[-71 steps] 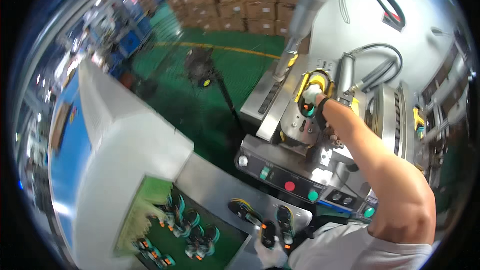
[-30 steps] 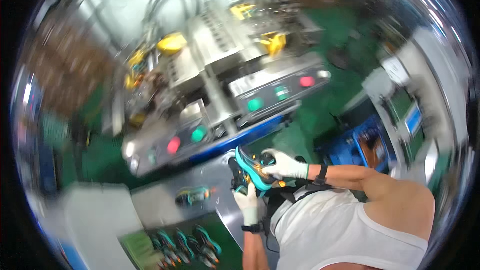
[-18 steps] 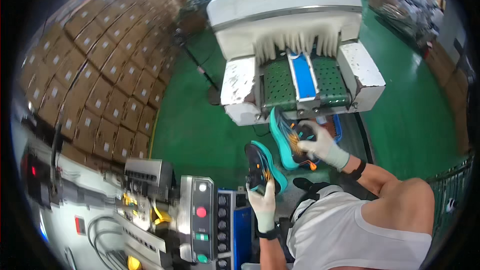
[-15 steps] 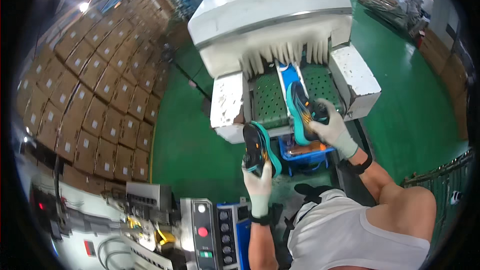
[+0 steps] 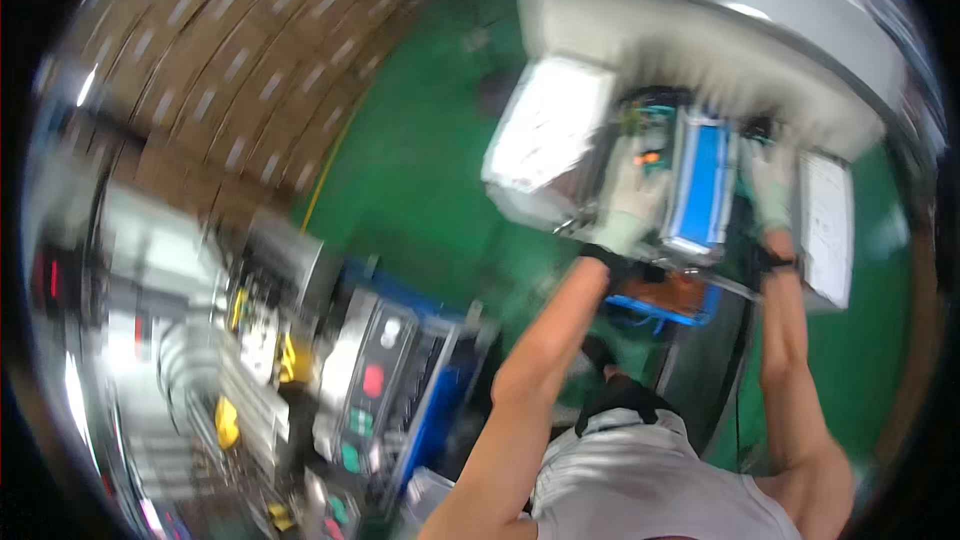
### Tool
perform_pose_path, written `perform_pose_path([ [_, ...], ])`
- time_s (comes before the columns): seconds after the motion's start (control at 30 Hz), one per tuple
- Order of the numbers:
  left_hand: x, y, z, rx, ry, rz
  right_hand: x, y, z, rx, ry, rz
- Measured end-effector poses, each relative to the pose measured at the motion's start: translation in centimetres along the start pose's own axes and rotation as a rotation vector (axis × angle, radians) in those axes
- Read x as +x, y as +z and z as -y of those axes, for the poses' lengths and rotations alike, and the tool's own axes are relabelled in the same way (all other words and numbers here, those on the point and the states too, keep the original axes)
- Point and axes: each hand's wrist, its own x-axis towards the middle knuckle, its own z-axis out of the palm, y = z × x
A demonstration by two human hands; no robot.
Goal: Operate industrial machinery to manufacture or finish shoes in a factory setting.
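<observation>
Both hands have reached forward since the earlier frame and now lie at the mouth of the grey machine [image 5: 700,30], one on each side of its blue belt [image 5: 700,180]. Left hand [image 5: 632,202], gloved, rests on a dark shoe [image 5: 645,130] with teal and orange marks, fingers curled over it in what looks like a grip, though blur hides the detail. Right hand [image 5: 770,185], also gloved, is at a dark shape by the belt's right edge; whether it grips anything I cannot tell. Belt and shoe both run lengthwise away from the person, into the machine. An orange crate [image 5: 670,295] sits below the wrists; a control panel [image 5: 365,390] stands well to the left.
</observation>
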Motion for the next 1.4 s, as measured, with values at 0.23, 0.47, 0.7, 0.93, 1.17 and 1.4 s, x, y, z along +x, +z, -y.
perform_pose_path([
  [0.23,-36.9,-21.6,2.8,0.223,-0.982,0.129,-15.8,-9.6,25.2,1.394,-0.012,1.258],
  [0.47,-84.5,-27.6,-22.9,0.787,-1.598,-1.546,-34.1,-23.8,39.1,0.982,-1.235,1.790],
  [0.7,-98.5,-9.1,-41.8,1.049,-1.940,-2.228,-43.2,-27.6,45.0,0.726,-1.555,1.614],
  [0.93,-109.8,-9.8,-48.8,1.009,-2.190,-2.238,-42.5,-34.3,47.4,0.295,-1.698,1.431],
  [1.17,-112.7,-14.0,-48.1,0.707,-2.672,-1.913,-47.2,-38.1,52.1,0.300,-1.843,1.419],
  [1.4,-105.3,-9.1,-47.1,0.907,-2.225,-1.632,-55.7,-49.6,48.3,0.642,-2.105,1.589],
])
